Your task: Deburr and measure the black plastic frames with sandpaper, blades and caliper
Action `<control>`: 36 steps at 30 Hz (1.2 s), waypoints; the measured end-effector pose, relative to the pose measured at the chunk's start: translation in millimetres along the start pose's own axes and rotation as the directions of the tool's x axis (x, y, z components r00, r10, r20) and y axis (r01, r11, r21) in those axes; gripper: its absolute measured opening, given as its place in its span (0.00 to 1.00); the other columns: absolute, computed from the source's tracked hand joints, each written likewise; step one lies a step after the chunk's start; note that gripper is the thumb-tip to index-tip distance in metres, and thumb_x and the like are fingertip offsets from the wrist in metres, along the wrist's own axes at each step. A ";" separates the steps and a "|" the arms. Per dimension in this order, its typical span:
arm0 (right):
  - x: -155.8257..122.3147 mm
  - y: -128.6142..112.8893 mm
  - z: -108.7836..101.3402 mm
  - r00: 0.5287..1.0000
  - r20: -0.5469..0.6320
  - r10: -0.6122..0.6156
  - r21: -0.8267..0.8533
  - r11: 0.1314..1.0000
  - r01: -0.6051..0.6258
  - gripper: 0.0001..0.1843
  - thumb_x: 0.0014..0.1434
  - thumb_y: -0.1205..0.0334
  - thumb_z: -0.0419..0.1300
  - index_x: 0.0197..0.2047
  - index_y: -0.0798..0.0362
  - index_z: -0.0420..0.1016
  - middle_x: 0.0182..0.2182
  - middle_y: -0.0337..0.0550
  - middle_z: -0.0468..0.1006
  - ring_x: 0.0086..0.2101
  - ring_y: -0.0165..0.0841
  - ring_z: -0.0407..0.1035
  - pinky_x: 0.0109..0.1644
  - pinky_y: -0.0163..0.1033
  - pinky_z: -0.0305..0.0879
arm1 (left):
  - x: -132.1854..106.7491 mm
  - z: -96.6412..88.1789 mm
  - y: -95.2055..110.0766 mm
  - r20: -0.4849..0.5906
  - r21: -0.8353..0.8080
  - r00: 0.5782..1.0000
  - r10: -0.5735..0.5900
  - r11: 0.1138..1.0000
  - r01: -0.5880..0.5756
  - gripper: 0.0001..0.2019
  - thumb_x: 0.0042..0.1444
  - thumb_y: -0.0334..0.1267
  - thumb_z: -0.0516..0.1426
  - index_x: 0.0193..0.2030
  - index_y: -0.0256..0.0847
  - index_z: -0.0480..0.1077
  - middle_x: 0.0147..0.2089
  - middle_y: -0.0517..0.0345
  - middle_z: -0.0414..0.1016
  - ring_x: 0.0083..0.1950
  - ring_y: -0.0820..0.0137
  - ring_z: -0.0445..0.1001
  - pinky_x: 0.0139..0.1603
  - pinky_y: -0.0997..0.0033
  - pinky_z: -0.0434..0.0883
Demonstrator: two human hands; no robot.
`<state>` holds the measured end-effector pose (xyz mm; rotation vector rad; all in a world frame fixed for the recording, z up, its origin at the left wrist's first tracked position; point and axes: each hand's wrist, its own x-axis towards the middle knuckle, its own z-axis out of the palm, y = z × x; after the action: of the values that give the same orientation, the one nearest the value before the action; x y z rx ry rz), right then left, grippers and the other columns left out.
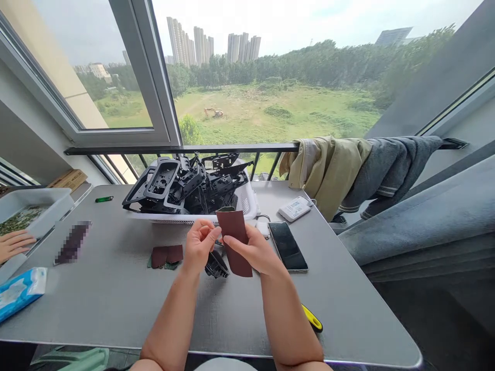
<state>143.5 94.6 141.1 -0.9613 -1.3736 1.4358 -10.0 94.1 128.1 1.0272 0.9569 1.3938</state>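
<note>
Holds a reddish-brown sandpaper sheet [233, 225] above the grey table [127, 304] with the right hand [261, 252], pinching it between the thumb on the front and the fingers behind. Curls the left hand [199, 248] at the sheet's left edge, bringing thumb and index finger close together — cannot tell whether on the paper or just beside it. Has a black plastic part [216, 265] low between the 2 forearms, partly hidden; cannot tell if touching the left hand.

Has small sandpaper pieces [167, 256] lying to the left, and to the right a dark-screened smartphone [288, 246], a white earbud case [263, 229] and a white power bank [295, 208]. Has a yellow-and-black handle [312, 318] partly hidden by the right forearm. Faces a white plastic basket [249, 201] heaped with black plastic parts [185, 180], set by the window railing [209, 149]. Shares the far left with another person's hand [15, 245], at a white tub [50, 198] holding dried leafy bits — near a blue wipes packet [23, 293].
</note>
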 end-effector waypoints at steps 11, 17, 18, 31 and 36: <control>-0.8 4.7 -17.4 0.887 0.457 -0.061 0.210 0.977 -0.040 0.20 0.49 0.49 0.69 0.36 0.58 0.76 0.27 0.44 0.79 0.28 0.32 0.72 0.30 0.36 0.68 | 21.9 8.7 13.0 -0.351 -0.341 0.929 -0.113 0.940 -0.015 0.30 0.39 0.60 0.68 0.20 0.39 0.55 0.16 0.70 0.53 0.16 0.83 0.50 0.16 0.81 0.51; 15.5 9.6 -6.6 0.944 0.329 -0.003 0.262 0.961 -0.088 0.19 0.47 0.50 0.69 0.35 0.56 0.75 0.26 0.42 0.78 0.26 0.32 0.72 0.28 0.35 0.69 | 21.7 -4.5 4.5 -0.220 -0.061 0.975 -0.036 0.998 0.023 0.20 0.43 0.53 0.68 0.28 0.39 0.68 0.21 0.68 0.62 0.18 0.81 0.54 0.17 0.79 0.52; 16.6 10.1 -6.4 0.957 0.289 0.017 0.282 0.954 -0.102 0.19 0.47 0.50 0.70 0.35 0.55 0.76 0.26 0.42 0.78 0.26 0.33 0.72 0.28 0.36 0.70 | 21.1 -7.5 4.8 -0.143 0.049 0.990 0.002 0.999 0.005 0.18 0.42 0.50 0.69 0.29 0.39 0.71 0.22 0.66 0.66 0.20 0.80 0.58 0.19 0.79 0.56; 16.7 9.6 -9.2 0.937 0.344 0.061 0.250 0.956 -0.154 0.16 0.49 0.55 0.69 0.38 0.56 0.76 0.28 0.43 0.81 0.27 0.32 0.74 0.29 0.35 0.70 | 16.2 -13.6 13.8 0.181 0.329 0.980 -0.082 0.944 0.018 0.13 0.53 0.41 0.62 0.22 0.38 0.69 0.20 0.63 0.69 0.24 0.74 0.65 0.28 0.74 0.63; 15.3 8.6 -10.9 0.937 0.347 0.051 0.246 0.959 -0.143 0.15 0.49 0.55 0.69 0.37 0.57 0.77 0.28 0.43 0.81 0.28 0.32 0.74 0.31 0.35 0.70 | 16.1 -13.4 15.1 0.225 0.228 0.968 -0.112 0.972 0.060 0.12 0.53 0.42 0.61 0.24 0.39 0.67 0.20 0.64 0.68 0.21 0.76 0.65 0.26 0.74 0.63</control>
<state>148.6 112.6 132.4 -0.6335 -1.3374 1.8751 -27.6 109.1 139.6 1.2709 0.9794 1.0810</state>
